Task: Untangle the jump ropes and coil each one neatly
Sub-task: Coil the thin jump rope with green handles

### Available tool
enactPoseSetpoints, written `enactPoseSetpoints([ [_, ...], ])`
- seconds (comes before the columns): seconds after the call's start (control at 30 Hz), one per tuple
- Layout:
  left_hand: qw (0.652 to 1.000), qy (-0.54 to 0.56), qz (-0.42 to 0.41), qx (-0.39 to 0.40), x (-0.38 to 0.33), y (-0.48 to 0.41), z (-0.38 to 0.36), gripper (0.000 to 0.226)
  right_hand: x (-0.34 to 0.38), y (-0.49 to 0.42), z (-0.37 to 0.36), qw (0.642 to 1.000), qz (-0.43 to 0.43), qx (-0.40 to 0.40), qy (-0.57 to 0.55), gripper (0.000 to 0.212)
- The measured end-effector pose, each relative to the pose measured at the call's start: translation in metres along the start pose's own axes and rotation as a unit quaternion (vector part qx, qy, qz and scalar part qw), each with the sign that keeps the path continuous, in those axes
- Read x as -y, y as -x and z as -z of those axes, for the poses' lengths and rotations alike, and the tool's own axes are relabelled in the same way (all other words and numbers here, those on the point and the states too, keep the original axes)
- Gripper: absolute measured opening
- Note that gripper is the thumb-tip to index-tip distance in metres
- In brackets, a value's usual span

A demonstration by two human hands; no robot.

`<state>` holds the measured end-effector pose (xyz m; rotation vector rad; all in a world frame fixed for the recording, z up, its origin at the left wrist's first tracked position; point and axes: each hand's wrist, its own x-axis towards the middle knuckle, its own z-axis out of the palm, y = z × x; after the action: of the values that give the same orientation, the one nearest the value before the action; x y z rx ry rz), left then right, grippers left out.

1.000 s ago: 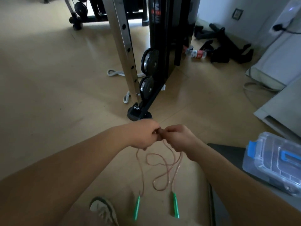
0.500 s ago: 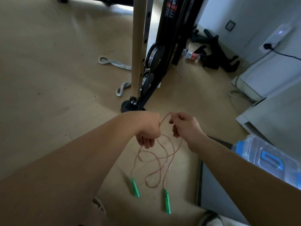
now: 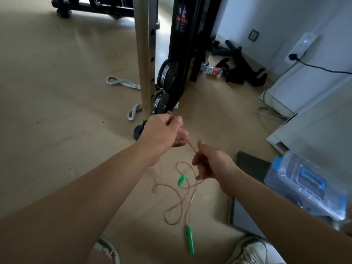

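Note:
A thin pinkish jump rope (image 3: 180,203) with two green handles hangs from both my hands in loose loops above the floor. My left hand (image 3: 163,133) is raised and pinches the cord between thumb and fingers. My right hand (image 3: 211,161) sits lower and to the right, closed around the same cord, with a short taut stretch of cord (image 3: 193,149) running between the hands. One green handle (image 3: 190,240) dangles low near my feet. The other green handle (image 3: 181,179) hangs higher, just left of my right hand.
A metal gym rack post (image 3: 145,54) and black weight machine (image 3: 182,54) with weight plates (image 3: 167,73) stand just beyond my hands. A grey braided rope (image 3: 122,82) lies on the floor. A clear plastic box with blue latches (image 3: 306,185) sits on a dark mat (image 3: 251,164) at right.
My hands have moved apart: the left rose, the right dropped down and right, pulling cord between them. One green handle swung upward, and the loops hang differently.

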<state>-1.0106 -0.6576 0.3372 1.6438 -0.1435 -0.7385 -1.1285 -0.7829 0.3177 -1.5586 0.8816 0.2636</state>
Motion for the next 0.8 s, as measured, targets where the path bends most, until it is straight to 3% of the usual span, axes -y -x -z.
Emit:
enactPoseSetpoints([
  [0.07,0.968,-0.252,-0.006,-0.001,0.005,-0.001,0.015,0.047,-0.001,0.013,0.008,0.999,0.032,0.003,0.032,0.042],
  [0.13,0.889,-0.454,-0.049,0.0,0.006,0.006,0.02,0.039,0.003,0.023,0.013,0.997,0.068,0.013,0.037,0.038],
  [0.17,0.881,-0.466,-0.083,0.012,0.006,0.012,0.017,0.025,0.007,0.027,0.014,0.996,0.083,0.021,0.034,0.038],
  [0.23,0.899,-0.408,-0.117,0.111,0.001,0.023,0.006,0.047,0.016,0.03,0.015,0.994,0.106,0.026,0.016,0.038],
  [0.27,0.909,-0.368,-0.108,0.164,-0.002,0.031,-0.001,0.047,0.019,0.03,0.016,0.993,0.115,0.022,0.004,0.038],
  [0.33,0.909,-0.349,-0.103,0.203,-0.004,0.038,-0.011,0.019,0.018,0.026,0.023,0.993,0.115,0.015,-0.02,0.039],
  [0.37,0.9,-0.373,-0.12,0.193,-0.005,0.037,-0.012,0.012,0.016,0.025,0.028,0.994,0.106,0.019,-0.023,0.04],
  [0.43,0.88,-0.419,-0.158,0.158,-0.011,0.036,-0.01,0.02,0.009,0.021,0.042,0.995,0.092,0.042,0.026,0.045],
  [0.57,0.928,-0.321,-0.187,-0.019,-0.003,0.027,-0.008,0.025,-0.001,0.014,0.061,0.986,0.079,0.115,0.091,0.048],
  [0.63,0.923,-0.327,-0.182,-0.087,0.003,0.018,-0.008,0.028,-0.007,0.012,0.064,0.984,0.074,0.132,0.089,0.043],
  [0.73,0.887,-0.427,-0.156,-0.085,0.002,0.005,-0.004,0.023,-0.014,0.01,0.06,0.98,0.062,0.159,0.099,0.039],
  [0.8,0.863,-0.486,-0.136,-0.026,0.003,0.002,-0.003,0.025,-0.011,0.008,0.05,0.983,0.068,0.157,0.059,0.037],
])
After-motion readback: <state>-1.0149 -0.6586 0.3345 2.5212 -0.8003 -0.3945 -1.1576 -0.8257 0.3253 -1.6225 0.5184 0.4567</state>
